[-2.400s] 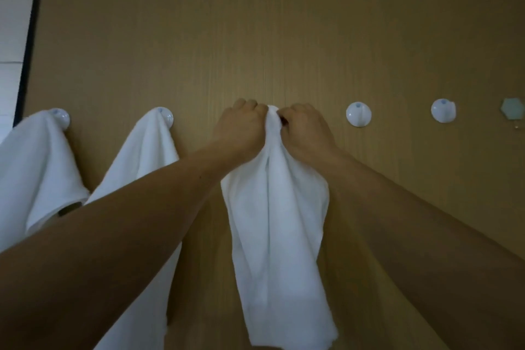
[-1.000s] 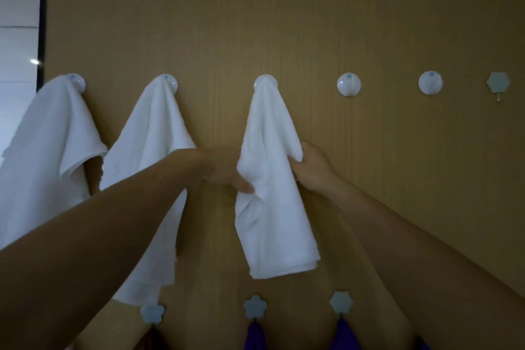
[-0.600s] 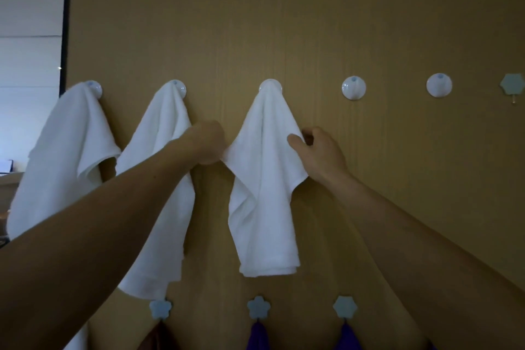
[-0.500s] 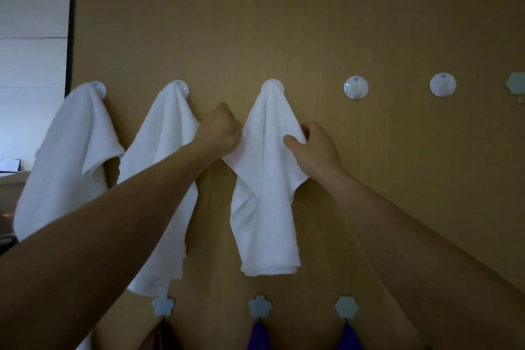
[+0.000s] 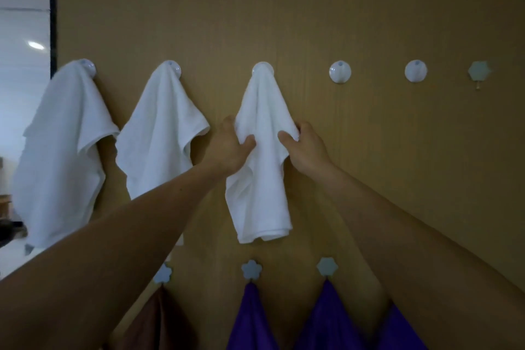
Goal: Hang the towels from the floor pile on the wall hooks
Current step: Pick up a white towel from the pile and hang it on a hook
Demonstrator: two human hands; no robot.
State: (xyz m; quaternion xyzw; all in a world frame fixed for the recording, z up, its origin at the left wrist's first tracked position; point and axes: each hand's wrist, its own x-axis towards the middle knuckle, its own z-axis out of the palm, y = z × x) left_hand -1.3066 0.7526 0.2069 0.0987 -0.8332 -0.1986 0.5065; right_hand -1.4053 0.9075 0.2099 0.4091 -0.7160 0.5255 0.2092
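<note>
The soft white cloth towel hung from the third round white wall hook, between both hands. The left hand pinched its left edge and the right hand pinched its right edge. A hard tug down or sideways could slip the top off the little hook, and the towel would drop. Two more white towels hung to the left. Two more round hooks sat to the right. The wall was brown wood, with purple cloths on flower hooks below. The room looked dim.
</note>
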